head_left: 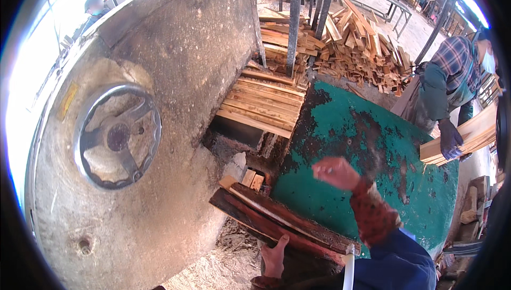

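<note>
My left hand (pixel 273 258) grips the near edge of a dark, bark-edged wooden slab (pixel 255 218), its thumb lying on top. The slab lies slantwise between the machine and the green table. Right behind it is a second bark-edged strip (pixel 293 221). Over the green table (pixel 324 205), with its worn, peeling paint, my right hand (pixel 336 173) hangs in the air. Its fingers are smeared by motion, and I see nothing held in them. A white curved tube (pixel 349 268) stands at the slab's right end.
A large rusty machine housing (pixel 175 39) with a metal handwheel (pixel 117 136) fills the left. Beyond are stacked boards (pixel 263 101) and a heap of wood offcuts (pixel 356 45). At right, a masked co-worker (pixel 452 71) holds a bundle of boards (pixel 468 135). Another person (pixel 95 7) stands far left.
</note>
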The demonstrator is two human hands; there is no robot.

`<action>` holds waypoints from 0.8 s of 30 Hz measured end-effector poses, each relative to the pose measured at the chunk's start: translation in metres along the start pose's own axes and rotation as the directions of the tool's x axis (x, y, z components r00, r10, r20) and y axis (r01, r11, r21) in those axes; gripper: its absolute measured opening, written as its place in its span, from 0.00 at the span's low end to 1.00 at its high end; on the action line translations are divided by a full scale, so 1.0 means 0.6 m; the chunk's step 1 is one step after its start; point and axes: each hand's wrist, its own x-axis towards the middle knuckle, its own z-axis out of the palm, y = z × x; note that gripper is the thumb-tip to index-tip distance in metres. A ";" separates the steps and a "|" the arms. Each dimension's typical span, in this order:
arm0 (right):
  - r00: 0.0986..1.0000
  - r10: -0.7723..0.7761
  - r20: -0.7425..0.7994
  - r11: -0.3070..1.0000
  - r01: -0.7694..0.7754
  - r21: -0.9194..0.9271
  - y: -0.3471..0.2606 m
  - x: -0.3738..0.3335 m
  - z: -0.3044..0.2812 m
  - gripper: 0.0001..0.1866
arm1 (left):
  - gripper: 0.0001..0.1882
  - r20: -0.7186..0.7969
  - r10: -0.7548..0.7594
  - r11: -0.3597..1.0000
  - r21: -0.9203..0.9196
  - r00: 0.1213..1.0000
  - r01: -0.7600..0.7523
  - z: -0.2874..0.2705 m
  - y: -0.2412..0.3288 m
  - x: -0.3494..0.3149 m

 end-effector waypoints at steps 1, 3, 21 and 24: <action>0.990 -0.014 -0.139 0.993 0.030 0.114 0.008 0.036 -0.023 0.13 | 0.31 -0.005 -0.039 0.998 0.052 0.999 0.039 0.000 -0.003 0.002; 0.927 -0.209 -0.312 0.976 0.179 -0.120 0.047 0.119 -0.067 0.09 | 0.32 -0.045 -0.071 0.984 0.162 0.996 0.077 -0.010 -0.034 0.019; 0.954 -0.007 -0.300 0.940 -0.097 -0.329 0.151 0.650 -0.121 0.20 | 0.32 -0.006 -0.219 0.933 0.290 0.976 0.211 0.002 0.078 0.020; 0.957 0.063 -0.284 0.921 -0.166 -0.353 0.169 0.693 -0.115 0.20 | 0.32 -0.004 -0.229 0.928 0.300 0.974 0.219 -0.001 0.078 0.040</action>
